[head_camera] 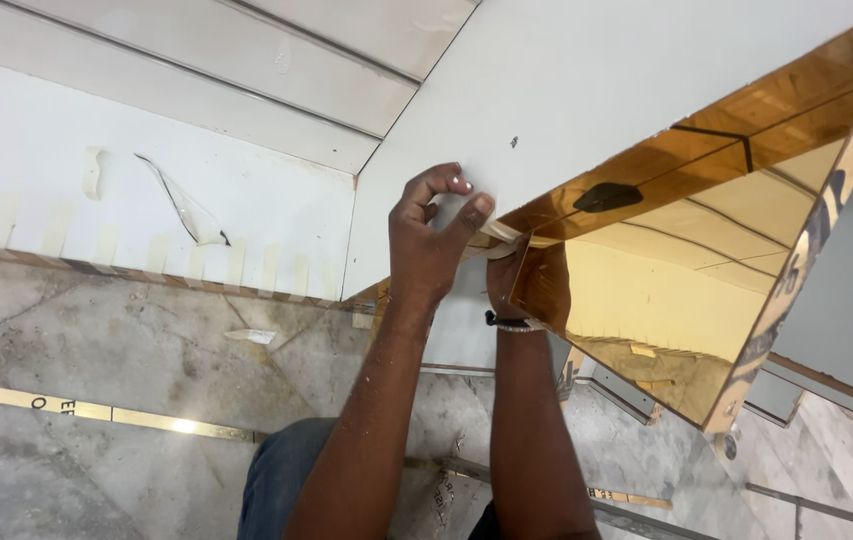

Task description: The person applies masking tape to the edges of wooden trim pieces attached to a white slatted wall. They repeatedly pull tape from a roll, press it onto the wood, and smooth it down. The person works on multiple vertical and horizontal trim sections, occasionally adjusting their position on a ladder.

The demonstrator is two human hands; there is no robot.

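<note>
Left hand (431,235) pinches tape (499,238) at mid-frame panel (586,90) edge; right hand (508,280), half hidden, grip unclear. Press tape flat along the edge.

White panel (586,80), upper centre: smooth matt laminate look. Gold mirror sheet (686,280), right: high-gloss, reflective, amber tint, smooth. Tape strip (498,240) under the left hand (426,245): pale, papery, matt. Floor (96,340), lower left: polished grey marble-like stone with shiny brass inlay strip (96,412). Wristband (509,323), centre: dark beads.
</note>
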